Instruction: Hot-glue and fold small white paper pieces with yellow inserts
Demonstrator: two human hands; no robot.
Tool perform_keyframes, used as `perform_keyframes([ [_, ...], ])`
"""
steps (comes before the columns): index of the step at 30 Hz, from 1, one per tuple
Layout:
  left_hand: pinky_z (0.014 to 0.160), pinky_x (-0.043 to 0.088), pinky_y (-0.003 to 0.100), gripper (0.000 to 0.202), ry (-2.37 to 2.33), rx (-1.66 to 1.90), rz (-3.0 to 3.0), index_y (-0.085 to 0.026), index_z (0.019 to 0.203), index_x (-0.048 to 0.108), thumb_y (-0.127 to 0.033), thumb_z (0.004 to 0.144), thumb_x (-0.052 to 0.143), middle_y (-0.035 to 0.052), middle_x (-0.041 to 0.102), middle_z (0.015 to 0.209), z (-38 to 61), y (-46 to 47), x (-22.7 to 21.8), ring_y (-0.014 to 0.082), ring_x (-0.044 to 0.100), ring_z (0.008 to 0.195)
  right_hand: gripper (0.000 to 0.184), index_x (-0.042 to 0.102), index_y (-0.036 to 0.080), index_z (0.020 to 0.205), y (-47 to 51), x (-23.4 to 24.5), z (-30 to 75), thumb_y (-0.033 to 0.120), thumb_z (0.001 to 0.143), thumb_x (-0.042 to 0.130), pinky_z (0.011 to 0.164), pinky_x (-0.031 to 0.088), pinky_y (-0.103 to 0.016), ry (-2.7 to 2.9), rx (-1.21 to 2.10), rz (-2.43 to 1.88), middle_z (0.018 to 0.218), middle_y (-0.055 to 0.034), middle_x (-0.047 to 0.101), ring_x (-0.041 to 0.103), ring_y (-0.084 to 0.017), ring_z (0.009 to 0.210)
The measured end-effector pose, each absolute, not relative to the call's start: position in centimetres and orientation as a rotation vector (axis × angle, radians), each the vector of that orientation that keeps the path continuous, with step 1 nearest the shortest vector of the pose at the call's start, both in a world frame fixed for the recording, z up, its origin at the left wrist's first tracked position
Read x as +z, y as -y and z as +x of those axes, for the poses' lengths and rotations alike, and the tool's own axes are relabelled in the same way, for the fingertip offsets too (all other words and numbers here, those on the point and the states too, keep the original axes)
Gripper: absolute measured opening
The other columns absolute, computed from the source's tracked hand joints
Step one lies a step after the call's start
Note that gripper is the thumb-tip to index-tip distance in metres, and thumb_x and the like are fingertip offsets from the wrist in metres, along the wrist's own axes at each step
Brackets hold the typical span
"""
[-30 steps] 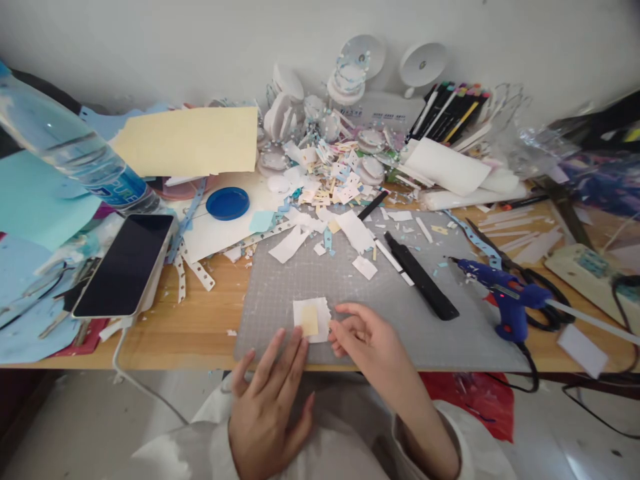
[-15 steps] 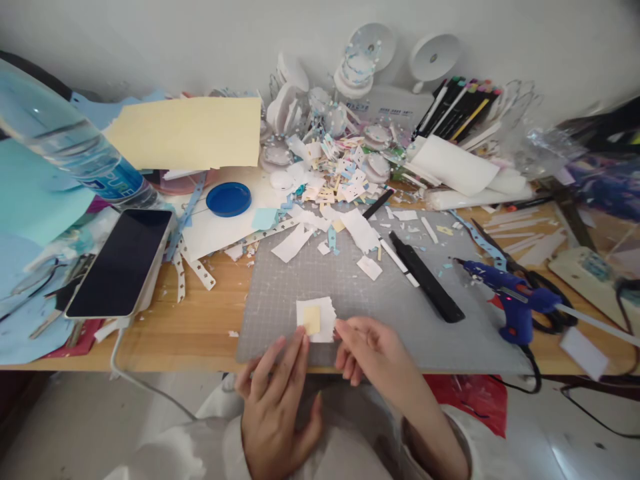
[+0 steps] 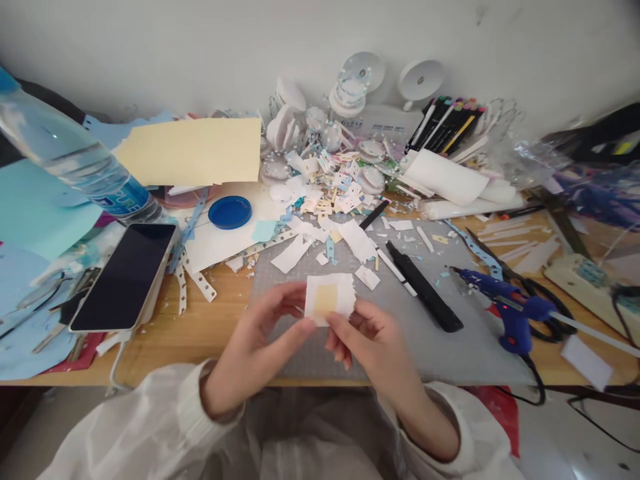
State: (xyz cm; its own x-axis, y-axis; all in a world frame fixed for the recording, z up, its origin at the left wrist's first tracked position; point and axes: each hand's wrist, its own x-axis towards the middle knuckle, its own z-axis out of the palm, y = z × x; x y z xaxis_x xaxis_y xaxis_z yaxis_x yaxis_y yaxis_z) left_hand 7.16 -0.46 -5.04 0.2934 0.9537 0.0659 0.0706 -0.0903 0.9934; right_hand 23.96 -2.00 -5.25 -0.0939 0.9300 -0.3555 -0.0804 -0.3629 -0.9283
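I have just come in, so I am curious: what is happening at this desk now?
A person holds a small white piece of paper with both bare hands, over a grey mat. The left hand grips its left side and the right hand its lower right. A smaller yellow square lies on its face. On the right, a blue glue gun lies untouched, and paper scraps are heaped toward the wall.
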Motion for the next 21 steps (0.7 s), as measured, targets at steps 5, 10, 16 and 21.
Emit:
perform_keyframes([
  [5,0.063,0.049,0.021,0.015,-0.822,0.801,1.341,-0.012,0.083,0.066,-0.025,0.088,0.06,0.0023,0.065,0.073,8.1,-4.0,-2.8,0.0121,0.059,0.067,0.035,0.059,0.017,0.088,0.3,-3.3,26.4,0.051,0.079,0.065,0.041,0.046,-0.016,1.166,1.702,-1.19,0.066,-0.0005,0.065,0.057,-0.007,0.046],
  [10,0.067,0.05,0.02,0.015,-0.684,0.616,1.265,-0.011,0.083,0.066,-0.022,0.09,0.058,0.0039,0.067,0.077,7.6,-6.8,-2.3,0.0114,0.062,0.07,0.027,0.063,0.019,0.081,-3.3,-0.3,32.6,0.042,0.091,0.054,0.031,0.033,-0.013,1.356,1.562,-1.21,0.058,0.001,0.063,0.053,-0.006,0.038],
  [16,0.058,0.051,0.019,0.017,-0.682,0.493,1.133,-0.009,0.09,0.066,-0.025,0.085,0.065,0.0029,0.066,0.073,7.6,-7.5,-4.8,0.009,0.059,0.06,0.007,0.059,0.024,0.091,-7.3,-3.0,30.8,0.03,0.088,0.057,0.032,0.024,-0.014,1.004,1.339,-1.054,0.068,0.0045,0.058,0.049,-0.005,0.043],
  [21,0.05,0.044,0.014,0.022,-0.745,0.535,1.04,-0.01,0.078,0.067,-0.032,0.081,0.07,-0.001,0.06,0.062,7.7,-6.8,-6.0,0.0055,0.052,0.053,0.01,0.054,0.025,0.09,-5.8,-6.5,27.2,0.035,0.089,0.051,0.035,0.025,-0.015,0.933,1.784,-1.159,0.061,0.0073,0.05,0.044,-0.006,0.043],
])
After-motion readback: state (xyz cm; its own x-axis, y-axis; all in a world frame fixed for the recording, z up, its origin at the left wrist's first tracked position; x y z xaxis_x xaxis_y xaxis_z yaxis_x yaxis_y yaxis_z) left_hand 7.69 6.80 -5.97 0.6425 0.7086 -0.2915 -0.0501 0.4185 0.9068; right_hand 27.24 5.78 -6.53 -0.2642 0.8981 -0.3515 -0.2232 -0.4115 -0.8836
